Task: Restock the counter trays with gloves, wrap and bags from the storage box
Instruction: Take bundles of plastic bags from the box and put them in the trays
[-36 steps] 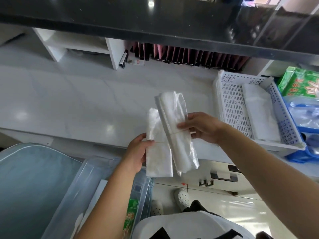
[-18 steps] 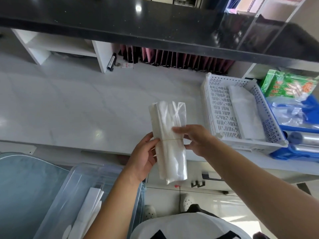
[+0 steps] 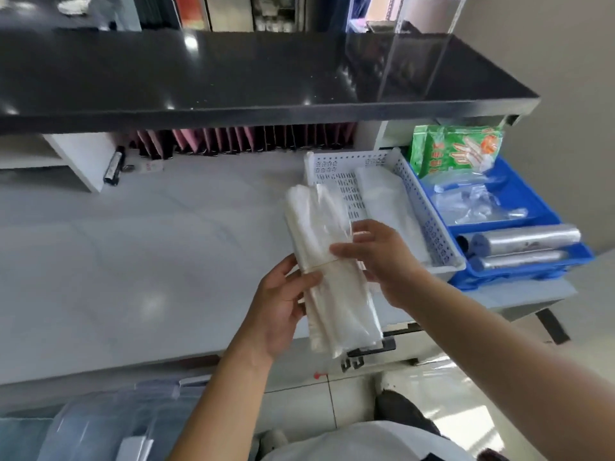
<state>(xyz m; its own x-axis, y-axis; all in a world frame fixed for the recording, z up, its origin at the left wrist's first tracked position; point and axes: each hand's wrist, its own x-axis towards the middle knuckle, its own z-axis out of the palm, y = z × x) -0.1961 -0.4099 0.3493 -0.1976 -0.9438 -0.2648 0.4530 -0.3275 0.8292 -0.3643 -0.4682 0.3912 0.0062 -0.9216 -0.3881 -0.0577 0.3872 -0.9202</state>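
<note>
**Bag bundle held over the desk, white tray next**

From the head view, we hold one banded bundle of clear bags (image 3: 327,271) in the air above the desk's (image 3: 133,261) front edge. Our left hand (image 3: 281,304) grips its middle from the left, and our right hand (image 3: 382,261) pinches it at the band. The white tray (image 3: 429,224) sits near the desk's right end and already holds one folded stack; the blue tray (image 3: 532,207) beside it carries two wrap rolls (image 3: 525,242) and one green glove pack (image 3: 456,153).

We judge the slippery film could slide from the band, or the bundle catch the tray's rim.
</note>
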